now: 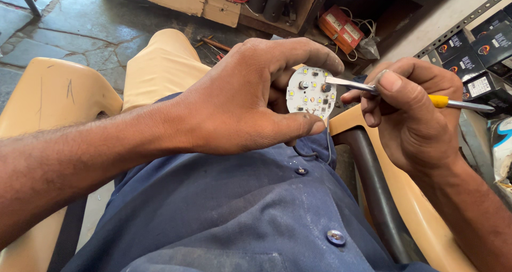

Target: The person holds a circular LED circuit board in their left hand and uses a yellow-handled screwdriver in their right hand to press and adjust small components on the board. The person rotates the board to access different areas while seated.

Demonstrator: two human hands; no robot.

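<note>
My left hand [250,98] grips a small round white circuit board [311,92] dotted with tiny yellow chips and dark parts, pinched between thumb and fingers. Thin wires hang from the board's lower edge. My right hand [410,112] holds a pair of metal tweezers [352,84] with a yellow band near the rear. The tweezers' tip touches a dark part near the board's centre. Both hands hover over my lap, above a blue buttoned shirt [240,208].
I sit in a tan plastic chair [53,96] with a dark armrest [373,181] on the right. Dark boxes [480,53] are stacked at the right. A wooden shelf with an orange box [340,28], wires and black tubes stands ahead on the stone floor.
</note>
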